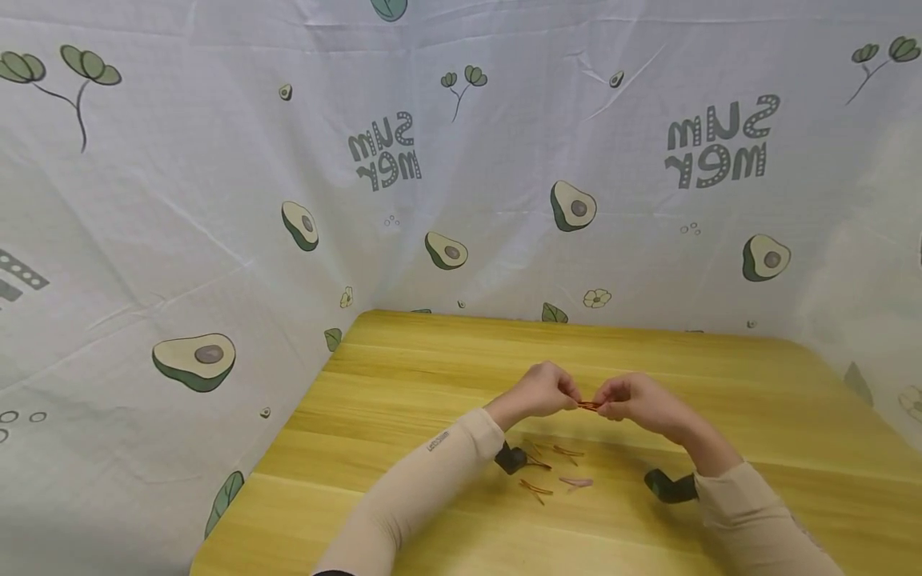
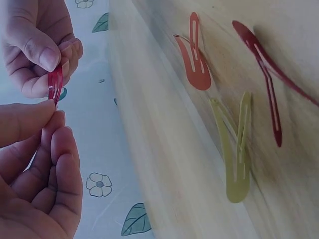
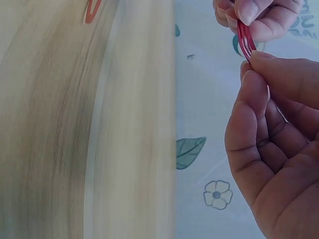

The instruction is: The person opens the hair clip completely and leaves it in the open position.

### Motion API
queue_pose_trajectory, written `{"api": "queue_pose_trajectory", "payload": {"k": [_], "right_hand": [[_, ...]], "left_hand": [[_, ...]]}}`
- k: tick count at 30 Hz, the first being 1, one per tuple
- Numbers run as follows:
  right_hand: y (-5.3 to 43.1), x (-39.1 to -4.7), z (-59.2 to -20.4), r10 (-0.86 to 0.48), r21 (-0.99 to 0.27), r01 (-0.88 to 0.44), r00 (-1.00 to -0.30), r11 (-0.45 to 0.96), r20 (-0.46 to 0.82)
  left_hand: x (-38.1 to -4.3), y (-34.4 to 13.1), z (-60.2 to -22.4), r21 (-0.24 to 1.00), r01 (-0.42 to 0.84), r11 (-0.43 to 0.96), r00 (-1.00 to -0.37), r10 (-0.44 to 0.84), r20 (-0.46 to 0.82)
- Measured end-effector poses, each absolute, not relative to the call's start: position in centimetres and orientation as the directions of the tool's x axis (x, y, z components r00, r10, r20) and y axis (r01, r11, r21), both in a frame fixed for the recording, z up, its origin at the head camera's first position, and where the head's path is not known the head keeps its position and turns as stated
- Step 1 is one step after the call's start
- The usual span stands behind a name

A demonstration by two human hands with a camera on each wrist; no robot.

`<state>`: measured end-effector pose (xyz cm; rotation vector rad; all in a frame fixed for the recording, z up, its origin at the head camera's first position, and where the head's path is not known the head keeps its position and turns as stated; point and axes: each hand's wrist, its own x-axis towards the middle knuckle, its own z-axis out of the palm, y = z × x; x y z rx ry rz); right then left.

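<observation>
Between my two hands is a red snap hair clip [image 2: 55, 84], raised over the wooden table [image 1: 403, 352]. My left hand [image 1: 542, 390] pinches one end between thumb and fingertips. At the opposite end, the thumb and fingers of my right hand [image 1: 637, 402] pinch it too. Fingertips cover both ends, so only its slotted middle shows. Below the hands lie several spread-apart snap clips: an orange one [image 2: 201, 79], a yellow-green one [image 2: 236, 186] and a dark red one [image 2: 266, 69] in the left wrist view, and a pinkish one [image 1: 576, 482] in the head view.
Dark wrist devices [image 1: 511, 459] hang under both forearms, the left one close to the loose clips. A white cloth [image 1: 497, 160] printed with avocados stands behind the table and along its left side. The table's far edge [image 1: 612, 326] runs along this cloth.
</observation>
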<state>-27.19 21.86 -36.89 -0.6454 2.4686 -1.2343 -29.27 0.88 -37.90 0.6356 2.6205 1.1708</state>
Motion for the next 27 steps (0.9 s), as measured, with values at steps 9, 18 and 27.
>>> {"api": "queue_pose_trajectory", "payload": {"k": [9,18,27], "right_hand": [[21.2,-26.2,-36.5,-0.556,-0.827,-0.267,-0.829,0.494,-0.064],[20.7,-25.3,-36.6,-0.587,-0.847,-0.282,-0.808,0.451,-0.044],[20.6,-25.0,-37.2,-0.616,-0.860,-0.290,-0.787,0.419,-0.034]], "left_hand": [[-28.5,-0.5,-37.6,0.751,0.349,0.560,-0.855,0.518,0.010],[-27.4,-1.7,-37.3,0.761,0.370,0.532,-0.827,0.563,0.009],[-26.6,-2.3,-37.7,0.782,0.353,0.514,-0.823,0.567,-0.001]]}}
